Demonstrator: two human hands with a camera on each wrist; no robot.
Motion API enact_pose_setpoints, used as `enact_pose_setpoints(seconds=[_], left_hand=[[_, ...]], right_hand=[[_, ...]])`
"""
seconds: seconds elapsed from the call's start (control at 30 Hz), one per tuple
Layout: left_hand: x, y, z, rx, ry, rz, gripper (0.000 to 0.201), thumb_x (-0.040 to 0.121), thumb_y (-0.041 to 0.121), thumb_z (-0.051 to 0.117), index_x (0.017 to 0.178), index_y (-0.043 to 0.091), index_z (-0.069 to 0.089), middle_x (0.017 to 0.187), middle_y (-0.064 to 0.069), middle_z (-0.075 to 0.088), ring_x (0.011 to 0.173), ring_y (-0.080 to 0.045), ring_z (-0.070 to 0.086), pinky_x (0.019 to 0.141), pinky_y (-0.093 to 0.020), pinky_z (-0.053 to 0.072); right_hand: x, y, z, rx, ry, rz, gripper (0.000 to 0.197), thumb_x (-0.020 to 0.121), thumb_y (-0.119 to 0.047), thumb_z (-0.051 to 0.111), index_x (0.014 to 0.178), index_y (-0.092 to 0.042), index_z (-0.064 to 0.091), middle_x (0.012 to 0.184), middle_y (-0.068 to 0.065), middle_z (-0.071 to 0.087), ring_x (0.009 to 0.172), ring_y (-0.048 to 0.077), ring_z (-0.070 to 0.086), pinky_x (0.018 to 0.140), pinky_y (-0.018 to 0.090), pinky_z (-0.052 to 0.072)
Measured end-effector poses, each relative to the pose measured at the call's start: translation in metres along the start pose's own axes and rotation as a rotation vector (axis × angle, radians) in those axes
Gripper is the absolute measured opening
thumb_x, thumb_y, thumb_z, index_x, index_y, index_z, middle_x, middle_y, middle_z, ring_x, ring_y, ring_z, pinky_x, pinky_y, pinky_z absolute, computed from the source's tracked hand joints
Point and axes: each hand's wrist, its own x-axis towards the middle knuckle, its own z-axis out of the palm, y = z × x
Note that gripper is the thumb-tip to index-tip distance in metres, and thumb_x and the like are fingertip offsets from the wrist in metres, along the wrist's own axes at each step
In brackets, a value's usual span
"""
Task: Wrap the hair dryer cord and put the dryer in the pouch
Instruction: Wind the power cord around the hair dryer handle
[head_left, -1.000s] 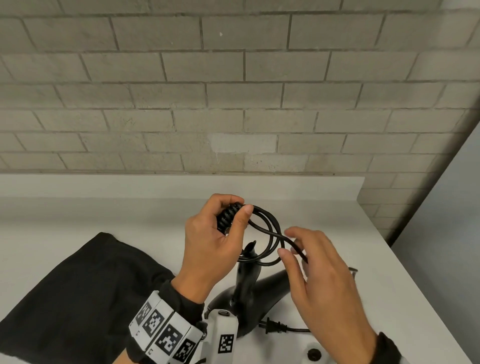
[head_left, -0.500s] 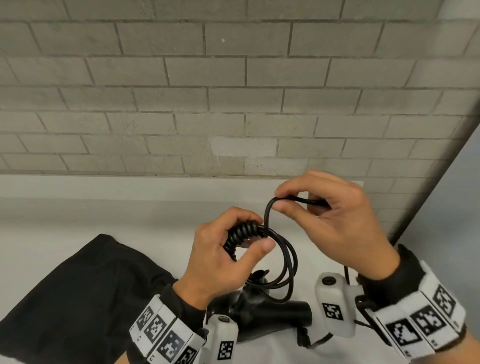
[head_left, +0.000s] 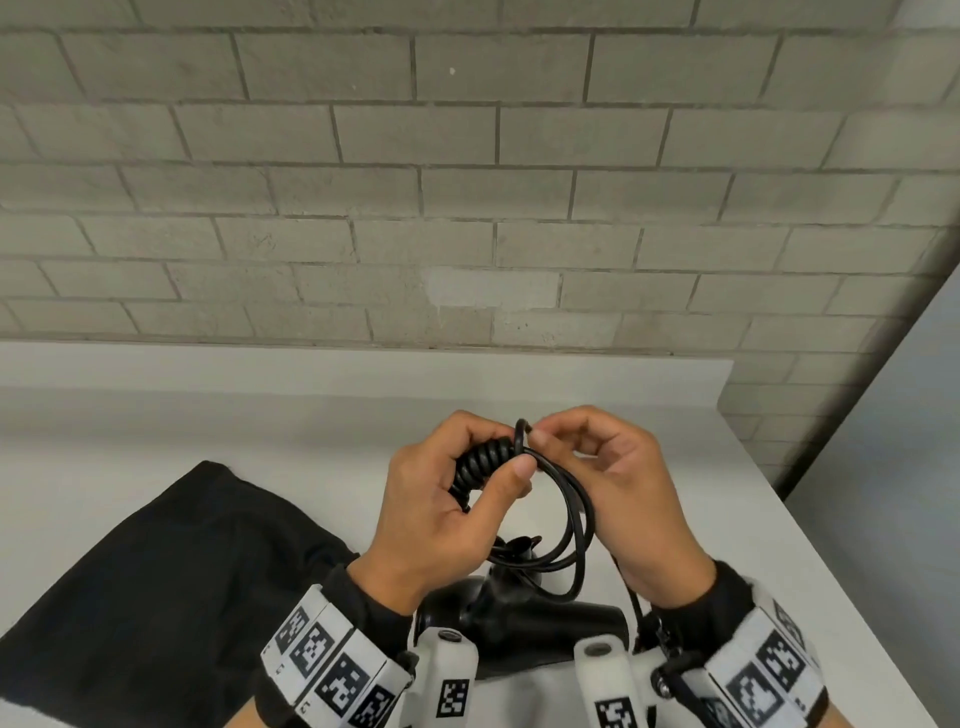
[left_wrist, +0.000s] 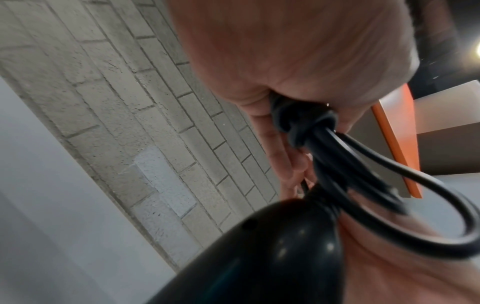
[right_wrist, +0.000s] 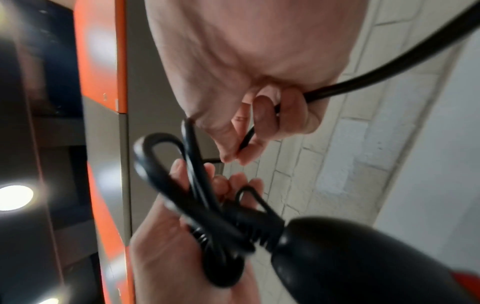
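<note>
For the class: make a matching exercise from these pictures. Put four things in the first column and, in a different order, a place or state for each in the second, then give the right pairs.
Column one:
1. left hand
2. right hand
3. pouch
4. hair dryer

Column two:
A. lies flat on the white counter, at the left
B. grips the wound coils of the cord
C. pinches a strand of cord at the top of the bundle
D. sits low between the two wrists

Pairs: 1-B, 2-C, 3-A, 4-D
</note>
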Motion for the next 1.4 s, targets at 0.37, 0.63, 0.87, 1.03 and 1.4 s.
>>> enact_pose_setpoints(seconds=[0.37, 0.63, 0.87, 1.03, 1.4], left_hand=[[0.002, -0.003, -0.003, 0.176, 0.021, -0.072, 0.038, 0.096, 0.055, 0.05, 0.112, 0.022, 0.061, 0.082, 0.004, 0.071, 0.071, -0.016, 0.069, 0.065, -0.039, 0.057], [0.008, 0.008, -0.003, -0.019, -0.023, -0.329, 0.007, 0.095, 0.025, 0.064, 0.098, 0.022, 0.07, 0.082, 0.004, 0.073, 0.082, -0.009, 0.069, 0.079, -0.022, 0.053], [0.007, 0.016, 0.002, -0.133, 0.107, -0.399, 0.011, 0.091, 0.022, 0.066, 0.1, 0.019, 0.07, 0.078, 0.002, 0.073, 0.075, -0.004, 0.068, 0.073, -0.011, 0.049], [0.007, 0.016, 0.006, -0.13, 0.112, -0.352, 0.016, 0.091, 0.018, 0.066, 0.107, 0.018, 0.07, 0.09, 0.004, 0.074, 0.081, -0.007, 0.07, 0.077, -0.015, 0.052], [0.004, -0.006, 0.008, 0.247, 0.09, -0.082, 0.022, 0.096, 0.033, 0.057, 0.11, 0.018, 0.064, 0.089, 0.007, 0.068, 0.084, -0.014, 0.066, 0.075, -0.029, 0.054]], right_hand=[[-0.043, 0.009, -0.001, 0.066, -0.106, 0.033, 0.024, 0.086, -0.01, 0.073, 0.102, -0.027, 0.076, 0.097, 0.003, 0.076, 0.088, 0.017, 0.07, 0.077, 0.023, 0.057], [-0.033, 0.016, -0.009, 0.048, -0.136, 0.033, 0.017, 0.085, -0.006, 0.072, 0.095, -0.019, 0.075, 0.086, -0.002, 0.073, 0.082, 0.014, 0.066, 0.079, 0.027, 0.055], [-0.039, 0.025, 0.006, -0.668, 0.349, -0.5, 0.032, 0.08, -0.026, 0.078, 0.109, -0.025, 0.064, 0.106, -0.002, 0.054, 0.089, 0.017, 0.052, 0.077, 0.026, 0.044], [-0.043, 0.029, 0.011, -1.044, 0.371, -0.479, 0.025, 0.092, -0.038, 0.059, 0.102, -0.021, 0.074, 0.089, 0.003, 0.057, 0.076, 0.019, 0.044, 0.054, 0.026, 0.035], [-0.032, -0.042, -0.014, 0.25, -0.002, 0.524, 0.036, 0.086, -0.044, 0.061, 0.059, -0.02, 0.056, 0.065, -0.004, 0.05, 0.066, 0.013, 0.042, 0.068, 0.032, 0.035]])
